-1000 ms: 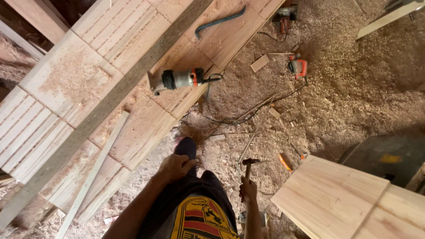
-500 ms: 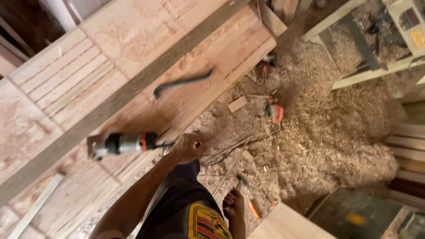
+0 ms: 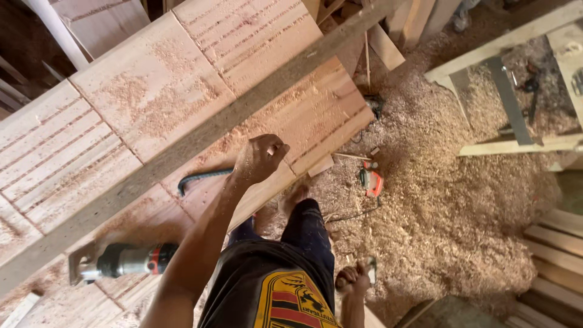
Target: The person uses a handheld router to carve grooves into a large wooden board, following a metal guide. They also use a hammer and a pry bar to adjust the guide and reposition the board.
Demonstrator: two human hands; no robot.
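Observation:
My left hand [image 3: 261, 159] is raised over a large slatted wooden panel [image 3: 139, 103], its fingers curled into a fist just below a long grey batten [image 3: 182, 150] that lies diagonally across the panel. I cannot tell whether anything small is inside the fist. My right hand [image 3: 351, 280] hangs low beside my leg, closed around the handle of a hammer [image 3: 370, 268]. A black curved bar [image 3: 203, 177] lies on the panel near my left forearm. A grey and black power tool [image 3: 129, 260] rests on the panel at the lower left.
Thick sawdust [image 3: 461, 212] covers the floor to the right. An orange hand tool [image 3: 370, 181] lies on it near the panel's edge. A wooden frame [image 3: 507, 143] stands at the upper right, and stacked planks [image 3: 555, 243] sit at the lower right.
I have stepped forward along the panel. My left hand has risen from near the power tool up to the grey batten. The right hand still carries the hammer.

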